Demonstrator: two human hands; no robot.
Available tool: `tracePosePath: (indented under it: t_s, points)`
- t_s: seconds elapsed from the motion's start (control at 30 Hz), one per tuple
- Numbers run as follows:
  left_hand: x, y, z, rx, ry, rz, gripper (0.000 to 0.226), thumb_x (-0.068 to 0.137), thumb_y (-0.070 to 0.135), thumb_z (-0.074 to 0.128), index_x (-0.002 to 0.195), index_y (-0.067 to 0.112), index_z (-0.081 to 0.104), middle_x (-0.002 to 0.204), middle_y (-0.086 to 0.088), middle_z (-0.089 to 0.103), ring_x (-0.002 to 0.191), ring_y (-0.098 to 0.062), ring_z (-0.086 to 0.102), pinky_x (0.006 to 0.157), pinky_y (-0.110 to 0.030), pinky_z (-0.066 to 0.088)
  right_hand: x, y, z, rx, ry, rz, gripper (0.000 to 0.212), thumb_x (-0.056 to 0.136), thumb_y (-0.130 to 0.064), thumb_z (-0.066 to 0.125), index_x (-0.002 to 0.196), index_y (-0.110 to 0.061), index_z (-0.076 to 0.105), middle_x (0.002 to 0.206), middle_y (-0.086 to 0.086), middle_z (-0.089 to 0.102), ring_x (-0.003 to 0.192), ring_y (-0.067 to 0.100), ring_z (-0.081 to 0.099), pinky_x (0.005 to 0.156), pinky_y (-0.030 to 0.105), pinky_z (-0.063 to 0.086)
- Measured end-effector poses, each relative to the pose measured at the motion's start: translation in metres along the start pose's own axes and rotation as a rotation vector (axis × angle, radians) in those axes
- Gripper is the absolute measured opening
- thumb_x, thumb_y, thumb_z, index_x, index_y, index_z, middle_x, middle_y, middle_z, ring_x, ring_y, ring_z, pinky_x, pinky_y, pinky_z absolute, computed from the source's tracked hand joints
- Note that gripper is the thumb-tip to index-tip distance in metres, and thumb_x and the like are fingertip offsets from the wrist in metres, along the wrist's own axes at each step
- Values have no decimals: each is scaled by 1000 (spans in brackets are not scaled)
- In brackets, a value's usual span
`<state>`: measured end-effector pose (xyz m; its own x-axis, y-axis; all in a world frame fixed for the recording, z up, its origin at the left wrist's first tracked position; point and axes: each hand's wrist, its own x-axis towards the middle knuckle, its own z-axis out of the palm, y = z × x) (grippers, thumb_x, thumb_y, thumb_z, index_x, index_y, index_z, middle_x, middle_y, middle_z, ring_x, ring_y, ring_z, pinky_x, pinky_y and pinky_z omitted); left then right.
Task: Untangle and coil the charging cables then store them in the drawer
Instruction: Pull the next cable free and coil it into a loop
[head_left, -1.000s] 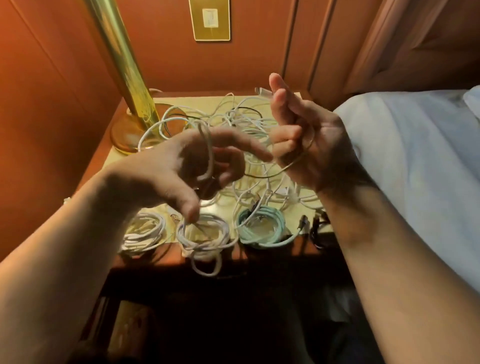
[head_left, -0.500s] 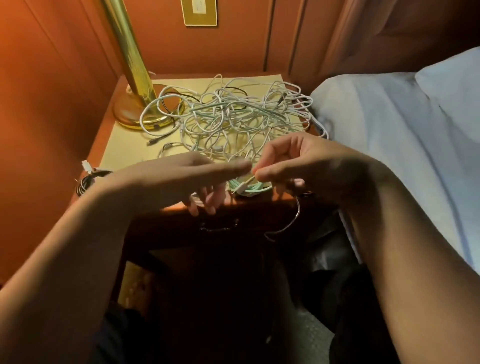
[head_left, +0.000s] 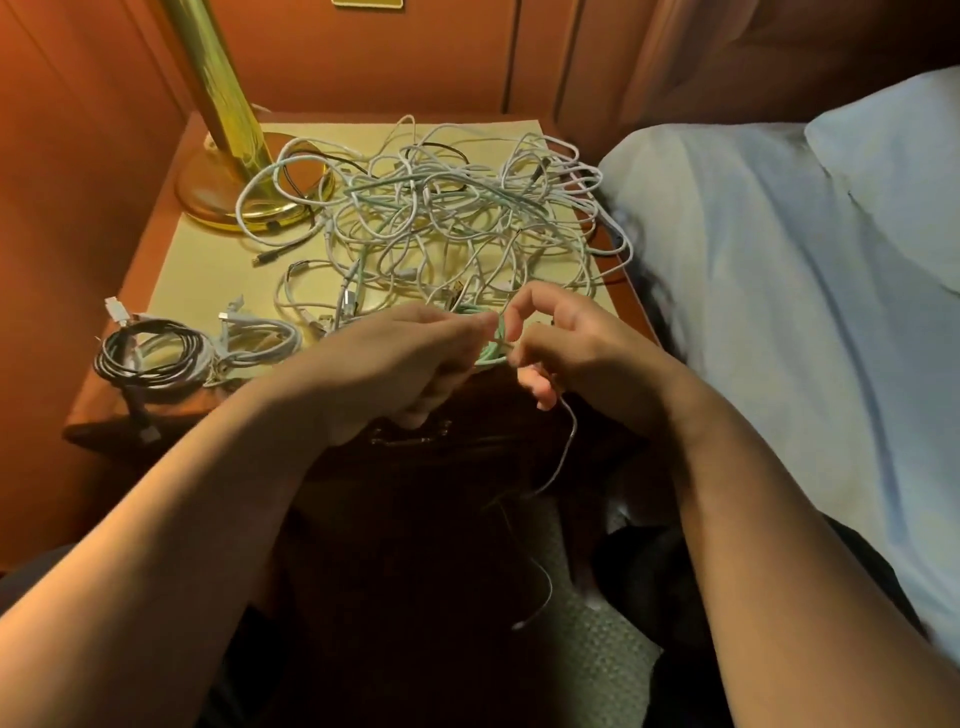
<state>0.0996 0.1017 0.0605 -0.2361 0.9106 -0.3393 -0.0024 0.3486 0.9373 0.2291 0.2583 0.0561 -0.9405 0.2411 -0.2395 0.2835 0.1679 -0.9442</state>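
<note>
A big tangle of white cables (head_left: 447, 223) covers the back of the nightstand top (head_left: 171, 270). At the front left lie a coiled black cable (head_left: 140, 356) and a coiled white cable (head_left: 260, 340). My left hand (head_left: 400, 358) and my right hand (head_left: 576, 353) meet over the front edge, above a mint green coil (head_left: 493, 348) that they partly hide. The right hand pinches a thin cable (head_left: 563, 452) that hangs down in front of the closed drawer, whose handle (head_left: 410, 436) shows below my left hand. The left fingertips touch the same spot; its grip is hidden.
A brass lamp base (head_left: 244, 192) with its pole stands at the back left of the nightstand. A bed with a white sheet (head_left: 805, 291) lies close on the right. Wood-panelled walls enclose the left and back. Carpet (head_left: 587, 649) shows below.
Both hands came down from in front of the tangle to the nightstand's front edge. The thin cable now hangs from my right hand. The camera tilted down, showing the left coils.
</note>
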Motion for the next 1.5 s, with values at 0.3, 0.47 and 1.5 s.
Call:
tracePosePath:
  t_s: [0.3, 0.47, 1.5]
  points:
    - [27, -8, -11, -319, -169, 34, 33, 103, 25, 44, 78, 9, 59, 70, -5, 45, 65, -20, 50, 71, -38, 50, 16, 11, -7, 364, 186, -289, 17, 100, -2, 55, 107, -14, 45, 72, -2, 50, 59, 10, 44, 50, 25, 36]
    - [39, -5, 5, -666, -329, -56, 40, 101, 40, 36, 68, 22, 25, 64, 3, 16, 56, -14, 11, 54, -32, 10, 28, 10, -11, 296, 269, -303, 11, 105, -7, 56, 109, -16, 50, 72, -1, 54, 58, 14, 39, 51, 33, 28]
    - [37, -6, -29, -597, 145, 504, 48, 112, 26, 22, 130, 0, 59, 120, -11, 72, 124, -28, 63, 107, -38, 49, -8, -8, 8, -507, 222, -384, 44, 101, -32, 52, 58, -25, 47, 53, -4, 44, 53, 18, 47, 52, 43, 39]
